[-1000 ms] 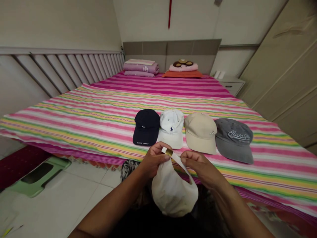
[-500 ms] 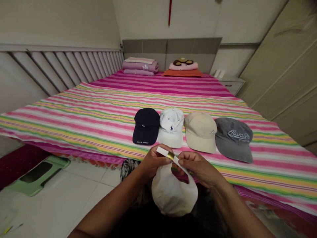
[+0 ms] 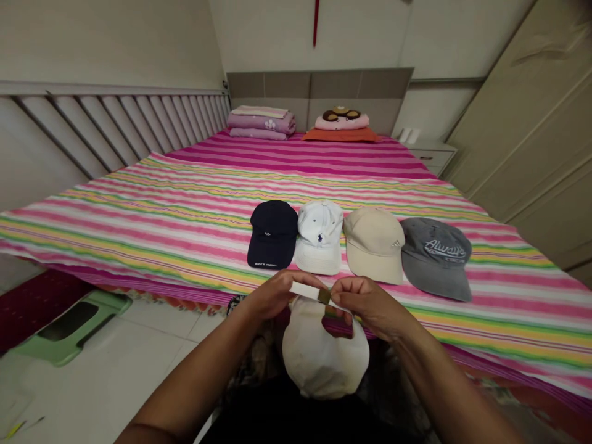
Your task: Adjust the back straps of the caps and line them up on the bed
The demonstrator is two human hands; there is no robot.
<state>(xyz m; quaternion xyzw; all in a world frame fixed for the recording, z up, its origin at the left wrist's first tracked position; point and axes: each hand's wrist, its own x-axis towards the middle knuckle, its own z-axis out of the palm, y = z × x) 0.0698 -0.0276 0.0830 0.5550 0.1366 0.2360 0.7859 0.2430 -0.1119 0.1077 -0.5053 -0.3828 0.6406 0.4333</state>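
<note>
A cream baseball cap (image 3: 324, 364) hangs between my hands near my lap, its back opening and strap toward the bed. My left hand (image 3: 277, 295) is closed on the white strap (image 3: 303, 291) at the left of the opening. The fingers of my right hand (image 3: 363, 299) pinch the strap beside its brass buckle (image 3: 324, 296). Just beyond, side by side on the bed, lie a navy cap (image 3: 272, 231), a white cap (image 3: 320, 234) with a small dark logo, a beige cap (image 3: 374, 242) and a grey cap (image 3: 437, 256) with white lettering.
The bed (image 3: 161, 209) has a striped sheet. Folded purple bedding (image 3: 261, 123) and a pink pile on an orange cloth (image 3: 340, 134) sit by the headboard (image 3: 314, 86). A green stool (image 3: 69, 327) stands on the floor at left, a nightstand (image 3: 432, 157) at far right.
The brass buckle has shifted right along the strap, nearer my right fingers. More of the strap's white end now shows left of it. My left hand has moved slightly left.
</note>
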